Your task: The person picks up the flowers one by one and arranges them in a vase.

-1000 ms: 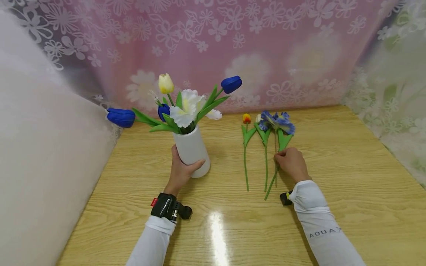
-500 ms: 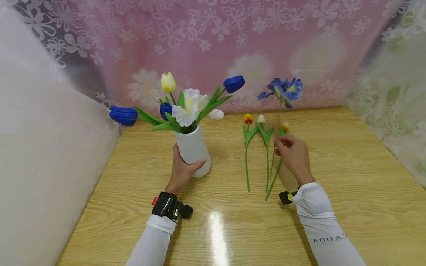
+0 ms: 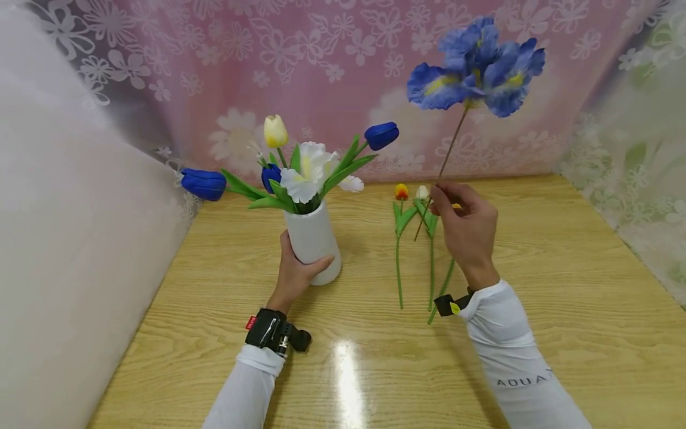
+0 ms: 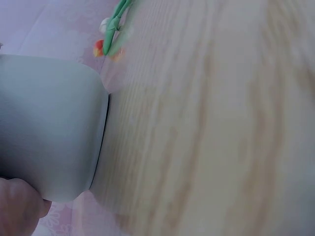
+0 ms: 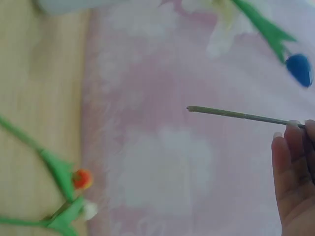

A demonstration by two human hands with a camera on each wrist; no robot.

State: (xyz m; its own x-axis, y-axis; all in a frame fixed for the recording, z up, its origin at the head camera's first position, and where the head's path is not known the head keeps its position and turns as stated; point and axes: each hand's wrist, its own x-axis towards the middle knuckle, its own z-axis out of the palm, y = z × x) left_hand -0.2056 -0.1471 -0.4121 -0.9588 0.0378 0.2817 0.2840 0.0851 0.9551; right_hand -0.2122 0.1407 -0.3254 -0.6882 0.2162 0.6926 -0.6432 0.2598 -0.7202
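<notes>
My left hand (image 3: pixel 296 271) grips the white vase (image 3: pixel 313 238) from its left side, thumb across the front; the vase looks slightly tilted in the head view. In it stand blue tulips (image 3: pixel 203 185), a pale yellow tulip (image 3: pixel 276 131) and a white iris (image 3: pixel 306 173). My right hand (image 3: pixel 467 229) pinches the thin stem of a blue iris (image 3: pixel 477 71), lifted above the table with its bloom up and leaning right. The stem's lower end (image 5: pixel 216 112) sticks out past the fingertips in the right wrist view.
Below the right hand, an orange-red tulip (image 3: pixel 401 192) and a white tulip (image 3: pixel 422 193) lie on the wooden table (image 3: pixel 396 369). Another tulip stem (image 3: pixel 442 289) lies beside them, its head mostly hidden by the hand. A pink floral curtain (image 3: pixel 332 77) hangs behind.
My right hand has picked the blue iris up from beside the tulips and raised it, closer to the head camera. The left hand still holds the vase in place.
</notes>
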